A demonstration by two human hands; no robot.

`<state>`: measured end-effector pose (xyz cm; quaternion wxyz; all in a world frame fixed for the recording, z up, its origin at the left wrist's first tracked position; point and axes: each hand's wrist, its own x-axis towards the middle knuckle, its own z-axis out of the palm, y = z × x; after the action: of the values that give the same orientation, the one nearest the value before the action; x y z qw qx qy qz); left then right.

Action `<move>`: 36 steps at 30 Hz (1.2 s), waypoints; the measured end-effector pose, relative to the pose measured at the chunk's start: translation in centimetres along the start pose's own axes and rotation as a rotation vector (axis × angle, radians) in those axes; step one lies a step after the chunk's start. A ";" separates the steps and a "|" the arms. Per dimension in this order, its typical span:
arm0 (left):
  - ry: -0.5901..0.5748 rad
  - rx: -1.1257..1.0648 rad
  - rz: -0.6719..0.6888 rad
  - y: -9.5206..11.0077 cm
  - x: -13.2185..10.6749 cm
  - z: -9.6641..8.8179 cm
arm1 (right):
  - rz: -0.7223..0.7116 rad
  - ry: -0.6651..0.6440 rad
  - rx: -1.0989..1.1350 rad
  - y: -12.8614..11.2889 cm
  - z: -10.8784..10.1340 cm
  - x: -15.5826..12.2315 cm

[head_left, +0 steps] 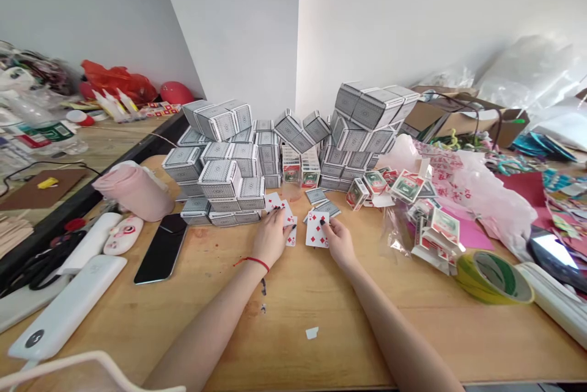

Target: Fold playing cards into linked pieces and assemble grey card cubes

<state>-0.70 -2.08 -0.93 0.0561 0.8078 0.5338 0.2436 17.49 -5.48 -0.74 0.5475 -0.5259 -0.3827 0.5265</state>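
My left hand [272, 236] rests on the wooden table [293, 312], its fingers pinched on a small fan of playing cards [283, 211] with red pips. A red string circles that wrist. My right hand [338, 238] grips a single diamond card [317, 229] by its right edge, thumb on the face. A few face-down cards [321, 199] lie just beyond both hands. Stacks of grey-patterned card boxes [220, 166] rise behind them, with a taller pile [367, 117] to the right.
A black phone [161, 248], a white power bank [64, 309] and a pink roll [135, 190] lie at left. Opened card packs [431, 227], pink plastic bags [486, 196] and a green tape roll [493, 276] crowd the right. A paper scrap [312, 332] lies near me.
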 end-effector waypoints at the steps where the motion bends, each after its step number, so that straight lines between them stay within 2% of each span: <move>1: -0.013 0.007 0.010 0.0 0.1 -0.2 | 0.007 -0.009 -0.005 -0.1 0.1 -0.1; 9: -0.080 0.142 0.109 0.6 0.6 -0.9 | -0.003 -0.004 -0.084 -0.2 0.0 -0.3; 15: 0.067 0.101 0.047 -0.4 0.2 0.2 | -0.029 -0.044 -0.120 0.2 0.1 -0.4; 20: 0.028 0.026 0.075 -1.1 0.8 0.5 | -0.030 -0.062 -0.124 0.4 0.2 -0.4; 26: 0.065 0.133 0.164 -0.7 1.2 0.0 | -0.021 -0.049 -0.116 0.4 0.0 -0.2; 30: 0.141 0.132 0.206 -0.3 0.7 -0.2 | -0.002 -0.057 -0.109 0.1 0.1 -0.2; 33: 0.267 0.105 0.297 0.0 0.0 -0.2 | 0.002 -0.066 -0.096 -0.2 0.2 -0.4; 36: 0.375 -0.014 0.356 0.8 -0.6 -0.4 | 0.027 -0.086 -0.101 -0.6 0.3 -0.6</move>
<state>-0.43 -3.00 -0.50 -0.0820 0.8293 0.3825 0.3990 17.21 -5.92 -0.06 0.4960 -0.5350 -0.4248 0.5360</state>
